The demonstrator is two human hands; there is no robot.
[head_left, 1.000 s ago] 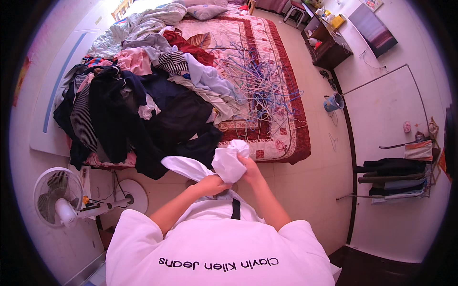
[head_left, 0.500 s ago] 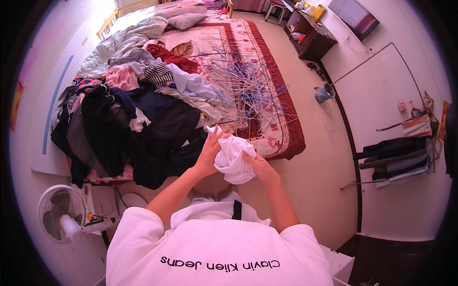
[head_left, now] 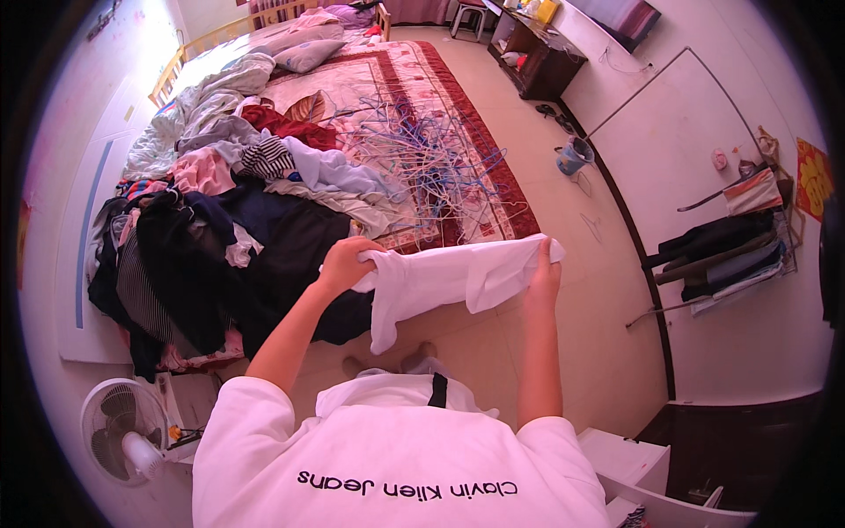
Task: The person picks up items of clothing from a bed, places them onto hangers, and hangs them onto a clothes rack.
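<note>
A white garment [head_left: 440, 277] is stretched between my two hands in front of me, its kind unclear. My left hand [head_left: 346, 261] grips its left end, fingers closed on the cloth. At the other end my right hand [head_left: 547, 264] pinches a corner, with the thumb up. Loose folds hang down below the left grip. Behind the cloth lies the bed [head_left: 484, 132] with its red and pink patterned cover. Dark clothes [head_left: 273, 264] are heaped near my left hand, and a tangle of blue and white hangers [head_left: 431, 158] lies beyond the garment.
A white fan [head_left: 128, 431] stands at the lower left. Along the right wall, a metal rack holds folded trousers [head_left: 726, 255]. A blue bucket [head_left: 574, 157] and a loose hanger [head_left: 592, 227] are on the floor right of the bed. An open white drawer [head_left: 625, 458] is at my lower right.
The white garment was bunched up between my hands; now it is spread out wide. My hands have moved apart, left and right. The view has shifted slightly.
</note>
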